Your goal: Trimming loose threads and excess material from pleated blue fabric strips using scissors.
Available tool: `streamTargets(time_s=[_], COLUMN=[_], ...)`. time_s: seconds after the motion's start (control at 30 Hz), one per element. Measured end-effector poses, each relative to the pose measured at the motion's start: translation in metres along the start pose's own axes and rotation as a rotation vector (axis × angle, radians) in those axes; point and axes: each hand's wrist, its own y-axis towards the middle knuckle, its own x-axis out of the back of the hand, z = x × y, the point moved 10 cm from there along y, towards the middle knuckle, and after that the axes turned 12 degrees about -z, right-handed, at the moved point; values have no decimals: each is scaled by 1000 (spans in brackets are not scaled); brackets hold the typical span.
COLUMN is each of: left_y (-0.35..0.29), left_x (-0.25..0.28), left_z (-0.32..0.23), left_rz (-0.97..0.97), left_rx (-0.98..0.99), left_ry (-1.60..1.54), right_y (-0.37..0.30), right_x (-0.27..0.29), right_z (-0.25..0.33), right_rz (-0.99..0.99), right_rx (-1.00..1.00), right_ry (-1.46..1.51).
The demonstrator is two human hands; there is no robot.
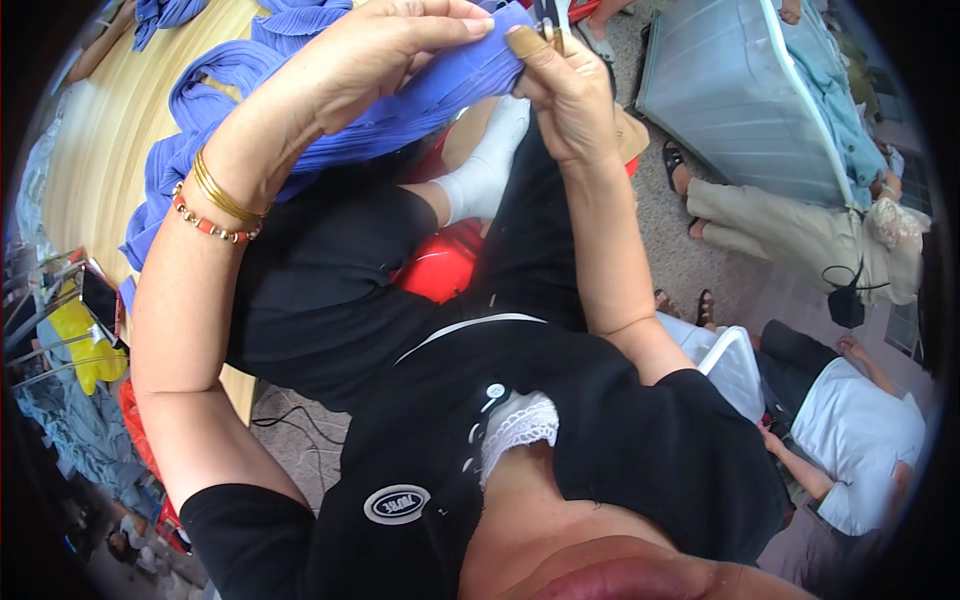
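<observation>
A long piece of ribbed violet-blue cloth [455, 75] stretches between my hands near the top of the view and drapes over my lap to the left. My left hand [385, 50] pinches its upper edge between thumb and fingers. Close to the cloth's end, my right hand [570, 95] is closed, with a tan cover [527, 42] over the thumb tip. A small metal tool [547, 28], which looks like thread snips, shows at its fingers, partly hidden. Bracelets circle my left wrist.
More violet-blue cloth [215, 85] lies on a pale wooden table [95, 170] at the left. A phone [100, 298] and yellow cloth [85, 335] are at lower left. To the right stands a large pale-blue bin [735, 85] with cloth; two people stand nearby.
</observation>
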Motion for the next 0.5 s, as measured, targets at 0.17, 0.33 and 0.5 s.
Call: streamTargets(time_s=[0.17,0.33,0.5], left_y=[-9,-16,-18], left_x=[4,-2,0], left_z=[-1,-16,-16], left_rz=[3,148,68], left_rx=[66,-4,40], left_ry=[371,379,276], right_y=[0,1,-9], right_x=[19,30,21], right_z=[20,38,51], right_rz=[-165,-183,-212], right_rx=[123,187,413], right_ry=[-125,-36,-148])
